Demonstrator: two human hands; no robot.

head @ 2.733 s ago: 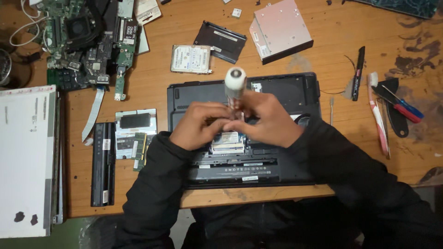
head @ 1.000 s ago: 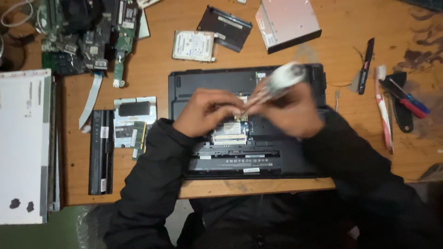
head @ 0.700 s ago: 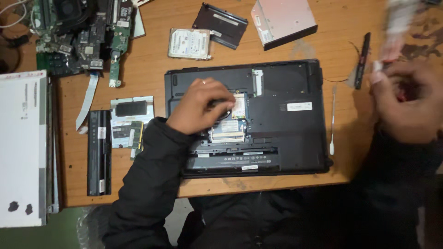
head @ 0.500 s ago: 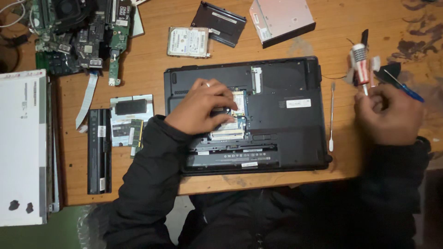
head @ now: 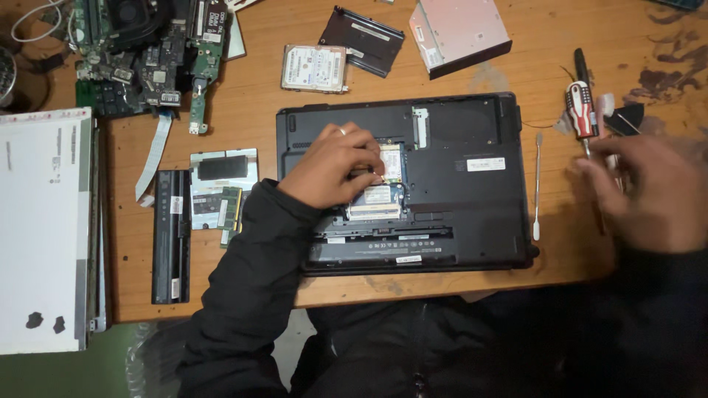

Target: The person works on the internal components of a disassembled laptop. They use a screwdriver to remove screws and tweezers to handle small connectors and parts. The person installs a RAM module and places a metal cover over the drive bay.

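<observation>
**Head view: open laptop base under one hand, tools by the other**

Head camera looked down on a black laptop base [head: 457,191] lying underside up, its service bay uncovered. In that bay sat a small wireless card [head: 391,162] and memory modules [head: 375,203], just beside the fingertips of the left hand [head: 335,166], whose fingers were curled down onto the bay's parts; whether they pinched anything I could not tell. The right hand [head: 649,195] was blurred, fingers loosely spread and holding nothing visible, its fingertips just below a red-and-white screwdriver [head: 581,110] lying on the table. A slim white spudger [head: 537,184] lay between that hand and the laptop.

Beyond the left fingers, a hard drive [head: 315,68] and optical drive [head: 459,33] rested on the worn wooden table [head: 243,96]; a battery [head: 170,236] lay well to their left.
</observation>
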